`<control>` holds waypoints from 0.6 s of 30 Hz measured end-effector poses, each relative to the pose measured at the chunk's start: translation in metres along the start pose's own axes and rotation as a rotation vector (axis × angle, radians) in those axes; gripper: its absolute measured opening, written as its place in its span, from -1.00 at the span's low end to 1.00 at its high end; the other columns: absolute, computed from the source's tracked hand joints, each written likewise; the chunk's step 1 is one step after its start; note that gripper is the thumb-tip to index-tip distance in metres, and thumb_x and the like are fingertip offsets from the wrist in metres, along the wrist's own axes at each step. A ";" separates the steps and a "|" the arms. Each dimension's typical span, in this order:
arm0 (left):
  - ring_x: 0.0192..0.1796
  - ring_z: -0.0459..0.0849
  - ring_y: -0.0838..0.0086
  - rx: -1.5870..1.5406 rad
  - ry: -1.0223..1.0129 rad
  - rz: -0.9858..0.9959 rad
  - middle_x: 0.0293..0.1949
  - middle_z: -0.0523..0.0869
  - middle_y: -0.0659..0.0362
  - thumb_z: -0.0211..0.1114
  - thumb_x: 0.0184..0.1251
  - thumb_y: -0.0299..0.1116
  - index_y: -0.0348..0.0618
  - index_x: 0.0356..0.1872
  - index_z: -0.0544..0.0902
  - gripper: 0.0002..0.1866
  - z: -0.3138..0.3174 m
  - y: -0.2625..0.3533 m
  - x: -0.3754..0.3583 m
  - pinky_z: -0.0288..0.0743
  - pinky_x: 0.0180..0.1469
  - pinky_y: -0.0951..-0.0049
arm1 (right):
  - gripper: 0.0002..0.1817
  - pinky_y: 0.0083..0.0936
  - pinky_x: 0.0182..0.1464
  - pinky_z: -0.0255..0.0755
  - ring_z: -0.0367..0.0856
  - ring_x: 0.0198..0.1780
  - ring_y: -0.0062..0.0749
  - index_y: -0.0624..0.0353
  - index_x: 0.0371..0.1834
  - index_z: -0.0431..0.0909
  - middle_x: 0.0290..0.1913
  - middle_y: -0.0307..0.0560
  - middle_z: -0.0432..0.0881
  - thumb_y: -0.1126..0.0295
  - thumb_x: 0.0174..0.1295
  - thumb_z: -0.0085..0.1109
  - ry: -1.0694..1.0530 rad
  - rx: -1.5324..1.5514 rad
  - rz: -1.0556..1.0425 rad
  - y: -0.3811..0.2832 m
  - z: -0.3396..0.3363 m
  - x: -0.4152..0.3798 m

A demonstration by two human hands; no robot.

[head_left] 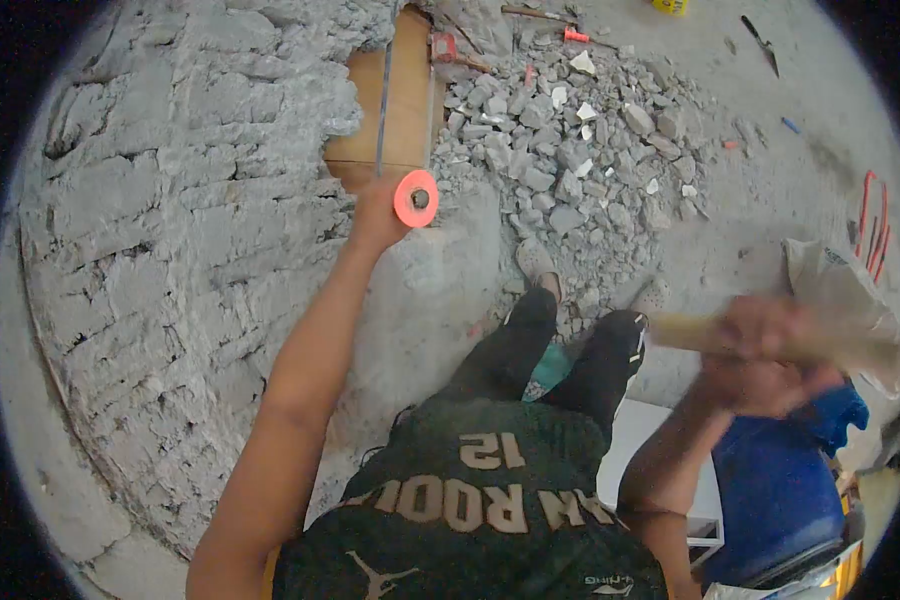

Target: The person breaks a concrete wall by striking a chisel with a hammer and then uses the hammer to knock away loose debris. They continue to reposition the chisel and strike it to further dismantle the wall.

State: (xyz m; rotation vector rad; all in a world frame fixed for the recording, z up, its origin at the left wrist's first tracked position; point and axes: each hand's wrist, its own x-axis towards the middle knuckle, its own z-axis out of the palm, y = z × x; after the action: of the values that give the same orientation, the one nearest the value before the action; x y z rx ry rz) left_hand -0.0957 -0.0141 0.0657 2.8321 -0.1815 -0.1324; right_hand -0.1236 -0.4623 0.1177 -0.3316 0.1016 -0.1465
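My left hand [378,212] is closed around a chisel just below its round orange hand guard [402,205]. The chisel's struck metal end [420,198] faces me. Its long grey shaft [383,110] runs away past the edge of the broken plaster, over a tan board in the wall opening. On the right, my right hand [760,375] is raised and smeared by motion, its fingers wrapped round a light wooden handle [682,334]. The tool's head cannot be made out in the blur.
A rough brick wall [190,200] fills the left. Grey rubble [580,150] covers the floor beyond my feet. A red-headed hammer [443,47] lies by the opening, a knife [760,45] farther right. A blue container [780,490] and a white box [640,440] stand near my right side.
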 end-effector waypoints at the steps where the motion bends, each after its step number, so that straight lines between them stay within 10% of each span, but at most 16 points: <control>1: -0.12 0.65 0.08 0.000 0.004 -0.007 -0.21 0.70 0.00 0.42 -0.08 -0.43 -0.13 -0.17 0.66 -0.66 -0.001 0.000 0.000 0.52 -0.10 0.21 | -0.35 -0.52 -0.42 0.30 0.33 -0.52 -0.51 0.08 -0.17 0.41 -0.50 -0.28 0.40 -0.36 0.19 -0.06 -0.115 -0.033 -0.049 -0.012 0.019 0.008; 5: -0.12 0.64 0.08 0.042 0.008 -0.017 -0.22 0.70 0.00 0.42 -0.07 -0.43 -0.14 -0.18 0.66 -0.67 -0.003 0.002 0.000 0.52 -0.11 0.21 | -0.35 -0.36 -0.24 0.40 0.41 -0.47 -0.60 -0.01 -0.42 0.44 -0.48 -0.20 0.49 -0.44 0.09 0.00 -0.036 0.081 0.016 0.096 0.036 -0.055; 8: -0.12 0.63 0.06 0.058 -0.022 -0.055 -0.22 0.69 0.00 0.42 -0.08 -0.42 -0.14 -0.20 0.66 -0.68 -0.003 0.009 -0.004 0.52 -0.12 0.20 | -0.55 -0.41 -0.52 0.35 0.41 -0.63 -0.48 0.14 -0.41 0.46 -0.60 -0.20 0.46 -0.05 0.36 -0.03 0.038 -0.413 1.043 0.255 -0.051 -0.164; 10: -0.13 0.63 0.06 0.085 0.013 -0.045 -0.22 0.69 0.00 0.43 -0.08 -0.41 -0.13 -0.21 0.66 -0.68 -0.007 0.002 0.010 0.51 -0.12 0.19 | -0.55 -0.50 -0.67 0.24 0.36 -0.72 -0.47 0.16 -0.46 0.44 -0.66 -0.21 0.43 0.03 0.43 -0.14 0.495 -0.564 1.236 0.238 -0.039 -0.142; 11: -0.13 0.63 0.05 0.049 -0.002 -0.055 -0.22 0.69 0.00 0.44 -0.09 -0.39 -0.13 -0.21 0.66 -0.67 -0.003 0.000 0.001 0.51 -0.13 0.18 | -0.54 -0.53 -0.68 0.24 0.38 -0.69 -0.53 0.13 -0.51 0.42 -0.66 -0.25 0.43 0.02 0.44 -0.15 -0.037 -1.027 0.662 0.222 -0.060 -0.145; 12: -0.13 0.63 0.05 0.014 -0.015 -0.053 -0.22 0.69 0.00 0.46 -0.11 -0.37 -0.12 -0.22 0.66 -0.67 0.000 0.000 -0.003 0.51 -0.13 0.17 | -0.55 -0.54 -0.68 0.24 0.38 -0.70 -0.55 0.11 -0.54 0.42 -0.70 -0.30 0.40 0.03 0.42 -0.08 0.253 -0.707 0.853 0.200 -0.060 -0.131; 16: -0.14 0.63 0.05 0.024 0.020 -0.047 -0.21 0.69 0.00 0.46 -0.12 -0.36 -0.12 -0.22 0.66 -0.66 0.002 -0.003 -0.001 0.51 -0.14 0.14 | -0.69 -0.44 -0.52 0.36 0.47 -0.56 -0.52 0.13 -0.52 0.49 -0.60 -0.27 0.46 0.16 0.27 0.09 0.427 -1.448 0.420 0.093 -0.072 -0.054; 18: -0.14 0.63 0.05 0.044 0.020 -0.048 -0.19 0.69 0.00 0.44 -0.10 -0.39 -0.14 -0.21 0.65 -0.67 0.005 -0.008 -0.004 0.51 -0.15 0.13 | -0.73 -0.47 -0.50 0.34 0.37 -0.58 -0.50 0.10 -0.47 0.39 -0.57 -0.30 0.38 0.17 0.27 0.04 0.270 -1.095 -0.034 0.041 -0.040 -0.017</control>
State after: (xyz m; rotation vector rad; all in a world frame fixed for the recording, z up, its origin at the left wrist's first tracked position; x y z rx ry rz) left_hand -0.0992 -0.0072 0.0592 2.8817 -0.1141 -0.1120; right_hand -0.1405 -0.4341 0.0683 -1.4063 0.4468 -0.1590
